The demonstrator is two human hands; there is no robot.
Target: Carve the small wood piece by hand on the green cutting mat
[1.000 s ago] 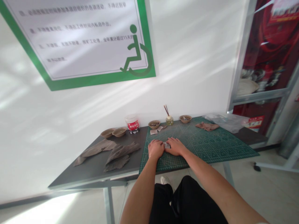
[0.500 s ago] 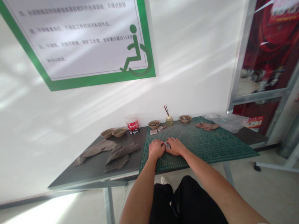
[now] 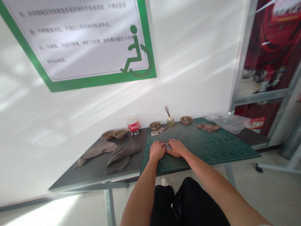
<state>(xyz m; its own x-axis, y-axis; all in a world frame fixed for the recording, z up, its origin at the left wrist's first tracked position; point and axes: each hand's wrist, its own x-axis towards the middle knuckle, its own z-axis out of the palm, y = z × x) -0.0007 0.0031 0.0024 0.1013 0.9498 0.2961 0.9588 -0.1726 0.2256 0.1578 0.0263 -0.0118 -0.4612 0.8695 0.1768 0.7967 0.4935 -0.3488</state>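
My left hand [image 3: 158,150] and my right hand [image 3: 176,148] are close together over the green cutting mat [image 3: 202,147]. Between them shows a small grey-white piece [image 3: 168,147], too small to identify, with the fingers of both hands closed around its edges. Part of it is hidden under the fingers. Just beyond my left hand, small pale square pieces [image 3: 154,133] lie on the mat near a brown bowl [image 3: 155,126] with small dark items in it.
A glass bottle with sticks [image 3: 170,121] and another bowl [image 3: 186,120] stand along the wall. A crumpled brown cloth [image 3: 208,127] and clear plastic [image 3: 231,122] lie right. On the left are grey-brown cloths [image 3: 122,154], two bowls [image 3: 120,133] and a red-labelled tub [image 3: 133,125].
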